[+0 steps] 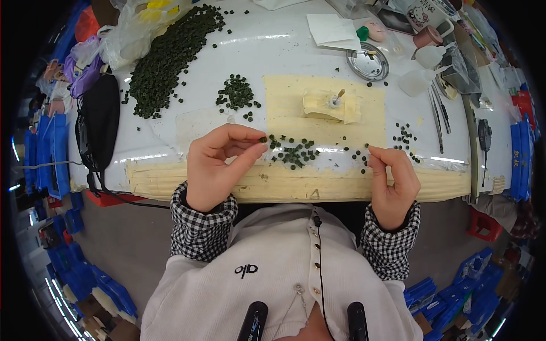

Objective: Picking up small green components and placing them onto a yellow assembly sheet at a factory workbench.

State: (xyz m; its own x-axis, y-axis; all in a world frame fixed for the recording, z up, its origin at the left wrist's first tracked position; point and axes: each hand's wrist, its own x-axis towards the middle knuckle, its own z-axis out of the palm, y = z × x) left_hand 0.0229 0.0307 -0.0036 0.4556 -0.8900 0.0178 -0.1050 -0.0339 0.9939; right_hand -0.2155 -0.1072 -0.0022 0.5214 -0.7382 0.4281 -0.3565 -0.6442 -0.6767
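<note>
My left hand point(215, 165) pinches a small dark green round piece point(263, 139) between thumb and forefinger, just over the table's near side. To the right, my right hand point(396, 181) is closed in a pinch too, with a small green round piece point(367, 146) at its fingertips. Between the hands lies a loose cluster of the same green pieces point(294, 154), with a few scattered close to the right fingertips. Beyond them, a yellowish block point(327, 106) with a short upright peg point(340, 94) rests on a cream sheet point(284, 116).
A big heap of green pieces point(162, 68) and a smaller pile point(236, 92) lie at the far left. More pieces point(404, 136) are on the right. A round metal dish point(368, 61), tweezers point(437, 122) and white squeeze bottles point(416, 82) stand at right. A black pouch point(101, 122) lies left.
</note>
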